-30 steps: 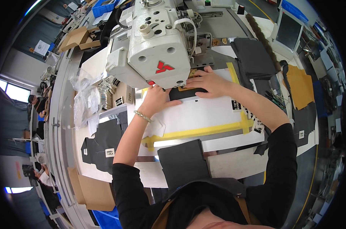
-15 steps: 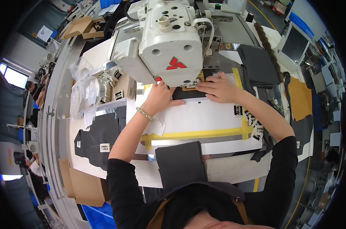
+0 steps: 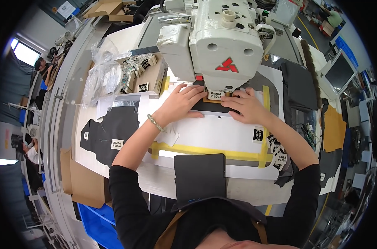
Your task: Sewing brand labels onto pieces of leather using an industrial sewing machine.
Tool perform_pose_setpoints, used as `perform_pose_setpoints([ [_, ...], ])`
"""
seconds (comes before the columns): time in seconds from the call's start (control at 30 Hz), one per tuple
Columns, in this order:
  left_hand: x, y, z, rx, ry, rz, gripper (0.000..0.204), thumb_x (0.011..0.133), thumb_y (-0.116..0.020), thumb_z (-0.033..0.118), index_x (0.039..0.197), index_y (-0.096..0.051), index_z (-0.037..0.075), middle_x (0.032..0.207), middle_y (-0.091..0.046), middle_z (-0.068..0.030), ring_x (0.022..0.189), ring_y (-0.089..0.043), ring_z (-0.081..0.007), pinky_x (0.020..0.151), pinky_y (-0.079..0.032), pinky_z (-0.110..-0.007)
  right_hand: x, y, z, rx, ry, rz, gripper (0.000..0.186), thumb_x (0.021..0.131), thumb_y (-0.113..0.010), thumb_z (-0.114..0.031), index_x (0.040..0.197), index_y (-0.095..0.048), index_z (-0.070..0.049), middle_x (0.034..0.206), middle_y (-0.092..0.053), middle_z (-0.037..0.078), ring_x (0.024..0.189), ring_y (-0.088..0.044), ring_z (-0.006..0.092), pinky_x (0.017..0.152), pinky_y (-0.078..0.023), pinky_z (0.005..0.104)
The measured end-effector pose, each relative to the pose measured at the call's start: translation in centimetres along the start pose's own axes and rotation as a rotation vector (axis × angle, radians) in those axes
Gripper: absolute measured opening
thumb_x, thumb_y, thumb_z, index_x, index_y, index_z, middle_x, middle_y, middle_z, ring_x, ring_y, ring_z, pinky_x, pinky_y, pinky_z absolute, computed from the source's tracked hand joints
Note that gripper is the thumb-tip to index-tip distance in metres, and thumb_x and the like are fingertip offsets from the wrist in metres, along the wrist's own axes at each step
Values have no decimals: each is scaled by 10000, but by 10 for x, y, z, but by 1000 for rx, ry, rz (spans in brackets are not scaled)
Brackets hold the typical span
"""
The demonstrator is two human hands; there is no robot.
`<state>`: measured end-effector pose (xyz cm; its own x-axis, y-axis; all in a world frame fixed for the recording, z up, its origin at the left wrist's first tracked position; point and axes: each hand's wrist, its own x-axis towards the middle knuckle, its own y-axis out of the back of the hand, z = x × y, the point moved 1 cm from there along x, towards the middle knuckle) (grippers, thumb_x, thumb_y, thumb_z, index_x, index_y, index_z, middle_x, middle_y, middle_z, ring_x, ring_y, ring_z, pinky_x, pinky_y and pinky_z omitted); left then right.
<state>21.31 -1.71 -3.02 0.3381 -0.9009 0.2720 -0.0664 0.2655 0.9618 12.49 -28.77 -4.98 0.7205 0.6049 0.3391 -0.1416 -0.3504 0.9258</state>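
Observation:
Below the head of a white industrial sewing machine (image 3: 225, 45) lies a white label (image 3: 216, 95) with dark print, inside an orange-brown frame (image 3: 206, 100). A strip of black fabric (image 3: 213, 107) shows just in front of it. My left hand (image 3: 181, 103) rests flat to the label's left, fingers outstretched, fingertips at the frame's edge. From the right, my right hand (image 3: 247, 107) reaches in with fingers bent but apart, its fingertips touching the label's right edge. Both hands lie over a white template sheet (image 3: 221, 133) edged with yellow tape (image 3: 196, 150). Neither hand grips anything visible.
A cardboard box of labels (image 3: 155, 79) and a crumpled plastic bag (image 3: 101, 74) stand left. Dark fabric pieces lie at left (image 3: 117, 124), at the front edge (image 3: 200, 176) and at right (image 3: 298, 85). Loose labels (image 3: 279, 153) are scattered near my right forearm. A monitor (image 3: 340, 76) stands far right.
The view has shifted, so the machine sits further right. My left fingers have straightened toward the frame. My right fingers have drawn back and lower, exposing more of the label.

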Motion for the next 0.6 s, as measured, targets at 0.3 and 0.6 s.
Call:
perform_pose_setpoints([
  [0.3, 21, -3, -1, -115, -133, -60, 520, 808, -690, 467, 1221, -631, 157, 1270, -610, 17, 1192, -519, -205, 1060, -316, -437, 0, 6, -2, 9, -25, -4, 281, 793, -672, -231, 1053, -622, -141, 1261, -618, -36, 1074, -527, 240, 921, -326, 430],
  [0.6, 35, -8, 0, -241, -107, -132, 498, 816, -695, 453, 1248, -630, 216, 1303, -607, 44, 1197, -504, -226, 1063, -245, -497, 2, 9, -4, 50, -43, 3, 299, 791, -680, -213, 1031, -533, -111, 1246, -617, 9, 1115, -512, 253, 966, -325, 433],
])
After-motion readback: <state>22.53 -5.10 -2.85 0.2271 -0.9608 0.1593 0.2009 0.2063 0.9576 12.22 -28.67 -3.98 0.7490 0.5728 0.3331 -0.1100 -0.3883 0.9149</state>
